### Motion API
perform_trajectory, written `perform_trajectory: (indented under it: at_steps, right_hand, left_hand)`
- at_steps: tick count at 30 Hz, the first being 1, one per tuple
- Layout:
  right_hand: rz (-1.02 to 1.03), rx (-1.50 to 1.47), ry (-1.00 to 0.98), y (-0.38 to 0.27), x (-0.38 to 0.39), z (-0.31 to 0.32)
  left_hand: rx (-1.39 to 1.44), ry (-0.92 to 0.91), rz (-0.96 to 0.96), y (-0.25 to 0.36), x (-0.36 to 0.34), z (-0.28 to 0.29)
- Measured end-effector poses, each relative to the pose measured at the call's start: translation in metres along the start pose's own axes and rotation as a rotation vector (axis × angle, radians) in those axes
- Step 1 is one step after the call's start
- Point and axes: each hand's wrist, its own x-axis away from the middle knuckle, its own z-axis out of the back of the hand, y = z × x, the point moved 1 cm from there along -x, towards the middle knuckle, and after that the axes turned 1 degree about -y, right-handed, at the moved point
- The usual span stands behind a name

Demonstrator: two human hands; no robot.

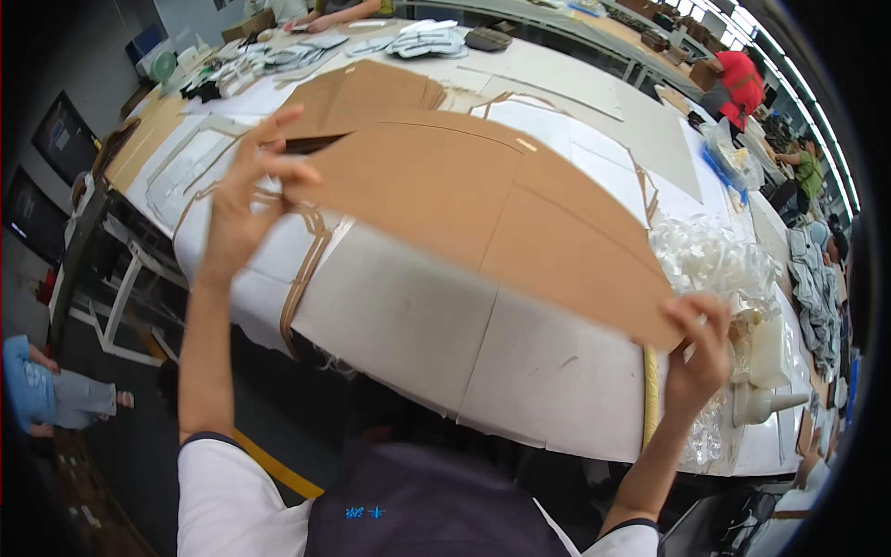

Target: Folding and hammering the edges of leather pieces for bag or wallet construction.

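Observation:
A large brown sheet (436, 195), thin like card or leather, with one curved far edge and a straighter near edge, hangs above the work table. My left hand (243, 200) pinches its left corner between thumb and index finger, the other fingers raised. At the lower right corner, my right hand (701, 348) grips the sheet with thumb and fingers. The near edge is blurred. A small pale tag (526, 145) sits by the curved edge. Beneath lies a grey-white board (418, 325). Behind the sheet, a stack of similar brown pieces (380, 88) is partly hidden.
White panels with brown edging (246, 255) lie at left. Clear plastic wrap (715, 265) and a white nozzle bottle (766, 404) stand at right. Folded grey-blue pieces (427, 39) lie at the back. A person in red (740, 84) works at the far right.

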Motion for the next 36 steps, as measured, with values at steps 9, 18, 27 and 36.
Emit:
perform_trajectory:
  at_steps: [9, 18, 27, 36]
  right_hand:
    - [-0.454, -0.045, -0.306, -0.013, 0.171, -0.084]
    - [-1.033, -0.647, 0.026, 0.004, 0.188, -0.074]
    - [-1.252, -1.029, 0.004, 0.052, 0.173, -0.088]
    - [-0.931, -0.329, -0.132, 0.009, 0.122, -0.114]
  left_hand:
    - [0.884, 0.081, 0.845, -0.062, 0.181, -0.088]
    - [1.066, 0.091, 1.021, -0.073, 0.180, -0.077]
    - [0.857, -0.103, 1.124, -0.092, 0.155, -0.071]
    - [0.222, -0.137, 0.851, -0.092, 0.149, -0.097]
